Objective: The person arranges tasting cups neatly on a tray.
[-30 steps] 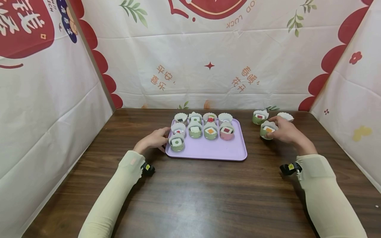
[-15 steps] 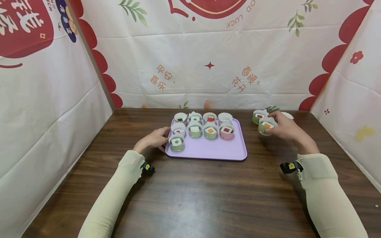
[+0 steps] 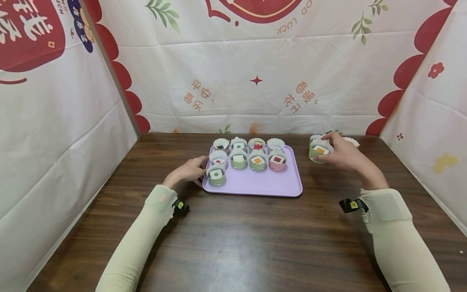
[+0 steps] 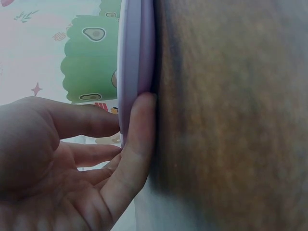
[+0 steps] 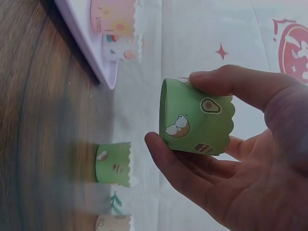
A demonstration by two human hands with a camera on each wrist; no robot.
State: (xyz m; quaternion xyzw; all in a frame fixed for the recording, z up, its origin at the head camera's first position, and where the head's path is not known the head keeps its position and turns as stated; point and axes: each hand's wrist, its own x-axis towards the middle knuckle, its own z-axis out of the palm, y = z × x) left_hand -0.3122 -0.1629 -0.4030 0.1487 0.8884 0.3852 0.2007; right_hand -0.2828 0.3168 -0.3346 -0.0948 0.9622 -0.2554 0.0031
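My right hand [image 3: 343, 153] holds a green paper baking cup [image 5: 192, 122] between thumb and fingers. In the right wrist view that cup is raised off the table. A white piece with an orange square [image 3: 320, 150] sits in it. At the tray's left end, my left hand [image 3: 187, 170] grips the rim of the lilac tray [image 3: 255, 187], with fingers on its edge in the left wrist view. Several filled paper cups stand on the tray; a green one [image 3: 217, 178] is closest to my left hand, at the front left corner.
Behind the held cup, another green cup [image 5: 114, 163] stands on the brown wooden table [image 3: 233, 239]. A pale cup [image 3: 351, 141] is partly hidden by my right hand. White printed cloth [image 3: 233, 61] hangs at the back and both sides.
My right hand has raised the green paper cup and carried it left, so it now overlaps the cup behind it in the head view. The left hand and tray stay put.
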